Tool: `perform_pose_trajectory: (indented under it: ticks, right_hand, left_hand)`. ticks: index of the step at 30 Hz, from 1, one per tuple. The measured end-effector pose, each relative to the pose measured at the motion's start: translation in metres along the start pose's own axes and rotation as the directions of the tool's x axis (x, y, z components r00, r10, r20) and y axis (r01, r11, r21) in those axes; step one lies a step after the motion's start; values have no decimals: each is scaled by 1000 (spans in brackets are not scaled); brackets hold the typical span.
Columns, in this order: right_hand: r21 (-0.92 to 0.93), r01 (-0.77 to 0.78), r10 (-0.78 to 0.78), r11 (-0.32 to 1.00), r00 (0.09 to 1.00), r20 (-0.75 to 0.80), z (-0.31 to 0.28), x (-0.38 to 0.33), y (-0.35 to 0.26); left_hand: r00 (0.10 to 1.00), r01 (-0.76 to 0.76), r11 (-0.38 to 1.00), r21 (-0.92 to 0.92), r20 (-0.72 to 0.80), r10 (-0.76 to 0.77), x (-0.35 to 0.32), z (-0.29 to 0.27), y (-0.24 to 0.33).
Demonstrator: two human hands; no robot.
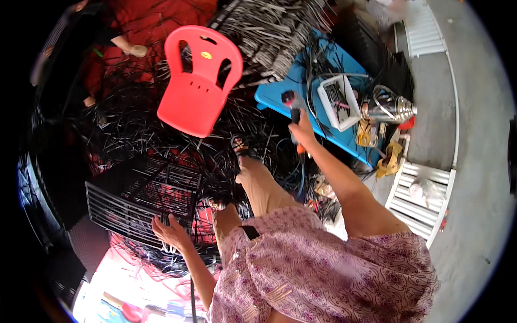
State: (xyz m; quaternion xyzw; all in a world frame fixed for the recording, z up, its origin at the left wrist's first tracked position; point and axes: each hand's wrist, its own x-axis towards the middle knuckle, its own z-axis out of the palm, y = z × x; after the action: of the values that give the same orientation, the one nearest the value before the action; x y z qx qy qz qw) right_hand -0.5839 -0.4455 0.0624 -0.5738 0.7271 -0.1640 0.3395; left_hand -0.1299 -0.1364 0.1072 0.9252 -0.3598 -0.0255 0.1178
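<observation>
My right hand is wrapped round a hand-held power tool with a dark, reddish round head and an orange lower end, close to the near edge of a blue table. A blue hose or cord runs down below the tool. At the lower left stands a black slatted frame, woven or barred like a chair or basket frame. My left hand is at its near right edge, fingers apart; whether they touch the bars is hard to tell. Something pale and thin shows under that palm, too small to name.
A red plastic chair stands ahead amid scattered black strips. Bundled grey strips lie behind it. The blue table bears a white bin and a metal flask. A white slatted rack is at right. Another person's foot shows upper left.
</observation>
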Motion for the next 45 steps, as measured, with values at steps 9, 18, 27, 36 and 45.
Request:
perform_pose_trajectory:
  ticks: [9, 18, 27, 36, 45]
  right_hand:
    - [-252, -245, 188, 936, 955, -228, 17, 171, 29]
    - [-174, -228, 201, 958, 967, -158, 58, 186, 92]
    - [-38, -127, 125, 991, 991, -47, 41, 166, 132]
    - [-171, -46, 68, 984, 990, 125, -13, 101, 228]
    - [288, -75, 113, 955, 987, -117, -14, 109, 49]
  left_hand:
    - [979, 153, 912, 380, 65, -191, 3, 59, 57]
    - [979, 72, 947, 312, 161, -127, -1, 42, 65]
    - [992, 129, 969, 213, -28, -126, -3, 50, 60]
    - [982, 184, 969, 165, -69, -174, 1, 58, 65]
    - [983, 161, 976, 146, -108, -146, -15, 52, 71]
